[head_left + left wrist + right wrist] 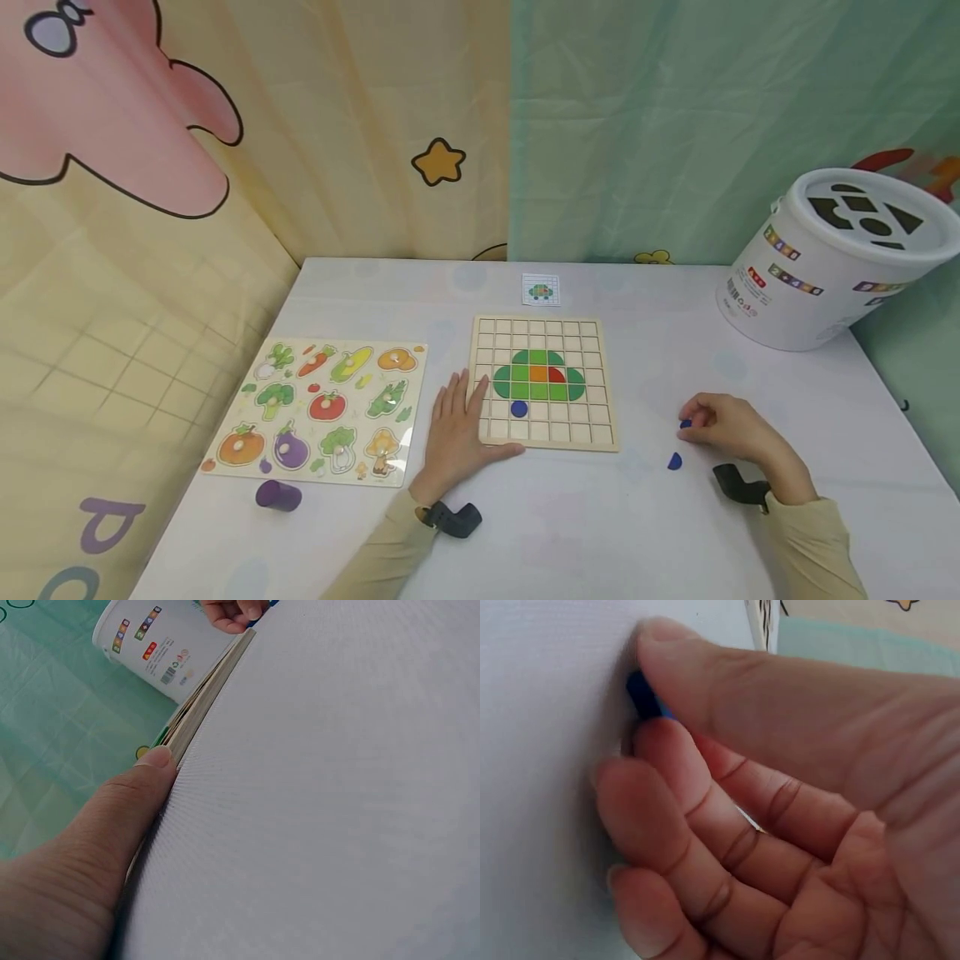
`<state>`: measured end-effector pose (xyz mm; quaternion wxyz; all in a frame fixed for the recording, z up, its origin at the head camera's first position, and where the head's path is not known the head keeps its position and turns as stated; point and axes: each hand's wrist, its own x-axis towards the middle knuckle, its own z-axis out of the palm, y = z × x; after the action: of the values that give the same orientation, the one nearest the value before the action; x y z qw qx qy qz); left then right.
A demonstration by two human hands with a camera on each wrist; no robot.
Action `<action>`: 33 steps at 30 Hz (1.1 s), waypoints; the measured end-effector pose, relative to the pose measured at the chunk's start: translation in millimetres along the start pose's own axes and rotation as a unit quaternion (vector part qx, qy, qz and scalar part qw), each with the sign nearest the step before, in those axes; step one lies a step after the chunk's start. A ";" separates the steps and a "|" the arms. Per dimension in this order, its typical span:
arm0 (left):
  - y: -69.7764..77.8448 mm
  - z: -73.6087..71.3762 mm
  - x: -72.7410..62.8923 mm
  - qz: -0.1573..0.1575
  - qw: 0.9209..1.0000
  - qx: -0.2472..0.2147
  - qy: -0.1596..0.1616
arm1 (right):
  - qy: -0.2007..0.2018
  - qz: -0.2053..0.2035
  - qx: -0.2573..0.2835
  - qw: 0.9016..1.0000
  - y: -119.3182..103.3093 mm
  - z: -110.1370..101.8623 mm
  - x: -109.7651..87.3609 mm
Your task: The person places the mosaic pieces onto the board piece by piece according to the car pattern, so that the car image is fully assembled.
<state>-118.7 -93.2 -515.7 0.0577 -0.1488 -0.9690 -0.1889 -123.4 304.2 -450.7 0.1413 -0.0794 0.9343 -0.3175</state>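
Note:
My left hand (457,425) lies with straight fingers along the left edge of a wooden grid board (609,417), its thumb at the front edge. Set in the board is a shape of green, orange and red tiles (538,375), with a blue disc (519,409) below it. On the right of the table, my right hand (723,425) pinches a small blue tile (643,695) between thumb and index finger, low over the tabletop. The fingers cover part of that tile. Just in front of this hand lies a blue half-round tile (675,461).
A small picture card (541,290) lies behind the board. To the left are a vegetable puzzle board (315,408) and a purple cylinder (278,496). A white bucket (817,267) with shaped holes in its lid stands at the back right. Curtains (637,125) hang behind the table.

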 end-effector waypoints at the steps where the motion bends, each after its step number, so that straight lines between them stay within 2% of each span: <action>1: -0.2 -0.3 0.0 0.000 1.000 -0.001 0.000 | 0.000 0.006 0.001 1.000 -0.3 -0.5 0.4; 6: -0.7 -0.6 -0.1 -0.007 1.000 0.000 -0.007 | -0.009 0.018 0.008 1.000 -2.2 -4.7 -0.4; 13: -0.7 -0.5 -0.4 -0.003 1.000 -0.003 -0.001 | -0.013 0.002 0.014 1.000 -3.0 -3.1 -1.1; 19: -0.7 -0.1 -0.3 0.005 1.000 -0.004 0.012 | 0.010 -0.013 -0.007 1.000 -1.1 4.3 -2.3; 28: 0.3 -2.9 0.1 -0.005 1.000 -0.003 -0.005 | 0.056 -0.011 -0.044 0.997 1.8 14.0 -0.7; 33: 0.0 -1.1 0.0 0.001 1.000 0.000 -0.001 | 0.053 -0.026 -0.031 0.998 1.1 13.8 -1.1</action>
<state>-118.6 -93.7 -514.7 0.0566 -0.1499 -0.9689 -0.1888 -118.0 297.5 -461.6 0.0808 -0.0913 0.9475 -0.2956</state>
